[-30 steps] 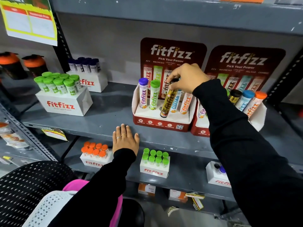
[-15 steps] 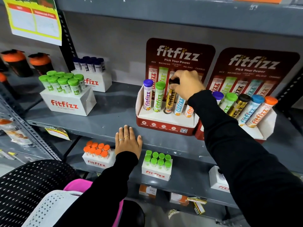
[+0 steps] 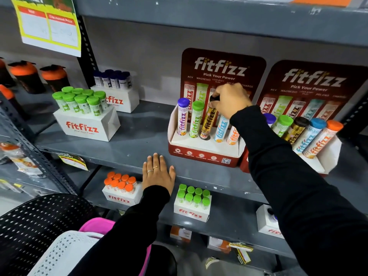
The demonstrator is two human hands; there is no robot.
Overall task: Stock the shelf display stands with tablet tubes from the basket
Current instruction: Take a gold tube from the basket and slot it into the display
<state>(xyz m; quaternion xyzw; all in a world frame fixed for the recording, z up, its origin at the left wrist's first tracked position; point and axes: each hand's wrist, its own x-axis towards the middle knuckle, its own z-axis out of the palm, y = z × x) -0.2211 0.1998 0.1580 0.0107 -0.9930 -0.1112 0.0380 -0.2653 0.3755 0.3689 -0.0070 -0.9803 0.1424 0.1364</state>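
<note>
Nearest the camera, bottom left: a black perforated plastic basket (image 3: 33, 226), with a white perforated one and a pink rim beside it; contents not visible.

Left hand (image 3: 158, 174), in a black sleeve and wearing two rings, lies palm down on the front edge of the grey metal shelf (image 3: 123, 148). Fingers are together and flat, gripping nothing.

Lower shelf, just behind that edge: a white cardboard box of orange-capped tubes (image 3: 120, 188) to the left of the wrist, and a white cardboard box of green-capped tubes (image 3: 192, 202) to its right.

Middle shelf, right of centre: a red and white cardboard display stand (image 3: 203, 150) set near the front edge. Its slots hold, left to right, a purple-capped white tube (image 3: 182, 116), a green-capped white tube (image 3: 196, 119), a black and gold tablet tube (image 3: 208, 122), a blue-printed white tube (image 3: 222, 128) and an orange-printed white tube (image 3: 233, 136).

Right hand (image 3: 231, 100) reaches over the stand. Its grip is clamped on the black cap of the black and gold tablet tube, which stands in the middle slot, tilted slightly; whether it is seated fully I cannot tell.

A second red display stand (image 3: 326, 156) sits just beside the first towards the shelf's right end, holding five tubes.

Left end: a white box of green-capped tubes (image 3: 85, 124), and behind it, towards the back edge, a white box of dark blue-capped tubes (image 3: 117, 96).
</note>
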